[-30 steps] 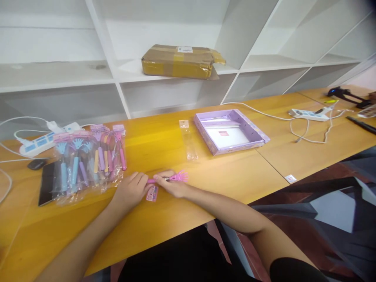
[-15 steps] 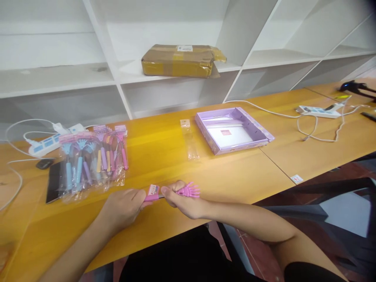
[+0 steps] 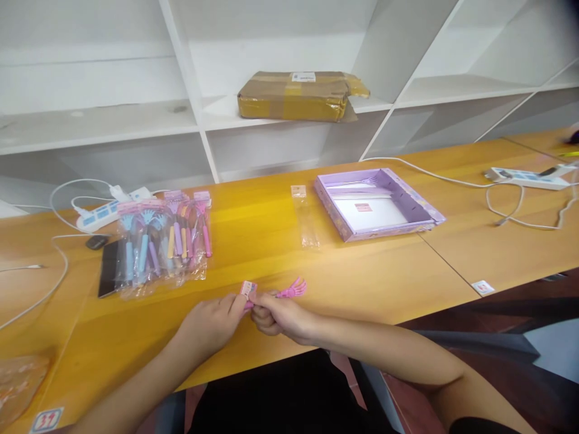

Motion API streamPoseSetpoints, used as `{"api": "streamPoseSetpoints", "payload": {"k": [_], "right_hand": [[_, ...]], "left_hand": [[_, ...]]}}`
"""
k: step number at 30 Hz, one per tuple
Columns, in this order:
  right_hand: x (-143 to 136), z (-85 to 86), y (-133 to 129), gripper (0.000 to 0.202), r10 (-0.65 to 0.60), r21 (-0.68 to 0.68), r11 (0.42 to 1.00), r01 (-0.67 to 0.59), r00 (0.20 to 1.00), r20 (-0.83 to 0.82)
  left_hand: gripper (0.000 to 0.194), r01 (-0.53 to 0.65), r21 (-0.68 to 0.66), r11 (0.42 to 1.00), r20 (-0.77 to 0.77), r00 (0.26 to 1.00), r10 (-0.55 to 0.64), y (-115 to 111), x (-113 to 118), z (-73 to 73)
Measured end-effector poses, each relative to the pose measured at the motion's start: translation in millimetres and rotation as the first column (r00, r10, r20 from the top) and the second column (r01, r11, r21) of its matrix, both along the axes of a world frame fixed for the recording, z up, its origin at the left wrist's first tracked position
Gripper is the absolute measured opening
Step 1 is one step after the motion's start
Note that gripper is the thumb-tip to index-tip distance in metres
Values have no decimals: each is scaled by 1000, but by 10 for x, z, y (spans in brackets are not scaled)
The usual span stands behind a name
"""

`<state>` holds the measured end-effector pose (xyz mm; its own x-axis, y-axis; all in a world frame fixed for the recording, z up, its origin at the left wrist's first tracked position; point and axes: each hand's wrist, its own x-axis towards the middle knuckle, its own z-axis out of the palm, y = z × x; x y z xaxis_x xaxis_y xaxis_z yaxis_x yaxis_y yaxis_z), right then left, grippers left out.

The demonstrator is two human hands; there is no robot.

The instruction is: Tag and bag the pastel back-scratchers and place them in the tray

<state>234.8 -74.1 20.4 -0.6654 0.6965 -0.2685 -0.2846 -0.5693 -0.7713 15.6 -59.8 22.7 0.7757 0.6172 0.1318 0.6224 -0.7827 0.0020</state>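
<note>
Near the table's front edge, my left hand point(image 3: 212, 322) is closed on the handle end of a pink hand-shaped scratcher point(image 3: 295, 289). My right hand point(image 3: 281, 314) wraps round its middle, and the two hands meet. The pink spread-finger head sticks out to the right. A small printed label point(image 3: 248, 289) stands up at my left fingertips. Behind them lies a flat clear plastic sleeve point(image 3: 307, 222). To the left is a pile of bagged scratchers point(image 3: 151, 247) in blue, purple, pink and yellow.
A purple open box point(image 3: 380, 231) holds a scratcher and a small card. Power strips point(image 3: 102, 215) with white cables lie left and right. A dark flat object point(image 3: 108, 271) is under the bags. A taped carton point(image 3: 294, 99) sits on the shelf behind.
My hands have come closer together along the scratcher, and its head is turned more edge-on. The view has shifted, so the table's things appear further right.
</note>
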Motion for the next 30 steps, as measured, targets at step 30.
{"api": "streamPoseSetpoints", "payload": {"k": [30], "right_hand": [[898, 387, -452, 65, -226, 775, 627, -79, 934, 278]], "left_hand": [[35, -205, -502, 840, 20, 969, 248, -358, -1186, 316]]}}
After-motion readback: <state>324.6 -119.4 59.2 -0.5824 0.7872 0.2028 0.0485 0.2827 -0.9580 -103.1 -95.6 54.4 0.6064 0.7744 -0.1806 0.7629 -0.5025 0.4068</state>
